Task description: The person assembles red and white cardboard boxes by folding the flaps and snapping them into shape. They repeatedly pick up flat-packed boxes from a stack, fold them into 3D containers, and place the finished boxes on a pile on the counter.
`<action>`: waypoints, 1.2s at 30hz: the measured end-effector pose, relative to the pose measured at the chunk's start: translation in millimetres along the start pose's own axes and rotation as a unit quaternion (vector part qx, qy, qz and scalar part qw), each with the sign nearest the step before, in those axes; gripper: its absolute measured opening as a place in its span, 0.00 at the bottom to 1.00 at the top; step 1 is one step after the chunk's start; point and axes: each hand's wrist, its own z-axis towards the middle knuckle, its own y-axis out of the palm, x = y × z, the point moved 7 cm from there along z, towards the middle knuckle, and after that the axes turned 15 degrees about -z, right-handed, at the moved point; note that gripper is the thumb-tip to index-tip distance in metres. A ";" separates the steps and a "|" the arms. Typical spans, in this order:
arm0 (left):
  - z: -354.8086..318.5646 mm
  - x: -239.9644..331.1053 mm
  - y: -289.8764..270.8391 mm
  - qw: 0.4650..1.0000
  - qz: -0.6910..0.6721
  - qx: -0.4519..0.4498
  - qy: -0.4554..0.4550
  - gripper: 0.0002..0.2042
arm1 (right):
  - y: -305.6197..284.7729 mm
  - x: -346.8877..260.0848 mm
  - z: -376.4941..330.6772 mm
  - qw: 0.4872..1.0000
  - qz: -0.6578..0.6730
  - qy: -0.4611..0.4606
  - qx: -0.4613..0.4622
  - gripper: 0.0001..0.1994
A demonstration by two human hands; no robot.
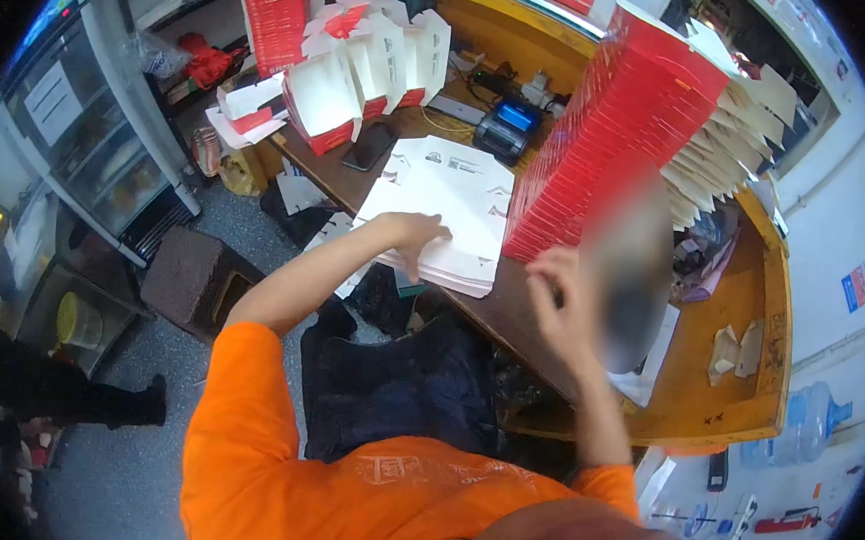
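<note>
A pile of flat white cardboard box blanks (448, 196) lies at the table's front edge. My left hand (417, 237) rests on the pile's near left part, fingers stretched over the top sheet. To the right, my right hand (557, 289) hovers beside the foot of a tall leaning stack of red folded boxes (613, 122). Its fingers are loosely bent, with a gap between them, and I see nothing held. Part of the area right of that hand is blurred. Several opened white-and-red boxes (329, 97) stand at the back left.
A black phone (371, 146) lies left of the blanks. Behind them sits a small dark device with a lit screen (509, 127) and cables. Another red stack (270, 18) rises at the far left. A brown block-like stool (199, 282) stands on the floor.
</note>
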 end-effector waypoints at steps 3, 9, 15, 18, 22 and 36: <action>24.3 -14.6 -15.8 0.998 -0.007 0.008 0.064 0.50 | 58.0 9.0 -56.8 0.989 0.103 0.073 -0.081 0.07; 12.1 -28.3 -40.0 0.973 -0.207 -0.053 0.084 0.11 | 102.8 -11.7 -113.7 0.951 0.199 0.176 -0.159 0.09; -40.8 -42.4 -112.8 0.913 -0.193 0.343 0.108 0.08 | 126.9 -25.5 -131.4 0.935 0.251 0.174 -0.181 0.09; -48.9 -31.1 -115.1 0.903 -0.324 0.270 0.086 0.06 | 132.9 -33.0 -125.7 0.937 0.253 0.158 -0.183 0.09; -37.7 -18.5 -87.4 0.931 -0.304 0.136 0.148 0.04 | 135.8 -40.5 -91.7 0.953 0.241 0.123 -0.139 0.11; -6.1 -14.4 -26.9 0.967 -0.172 0.138 0.128 0.24 | 175.3 63.7 -86.2 0.973 0.034 0.221 -0.053 0.32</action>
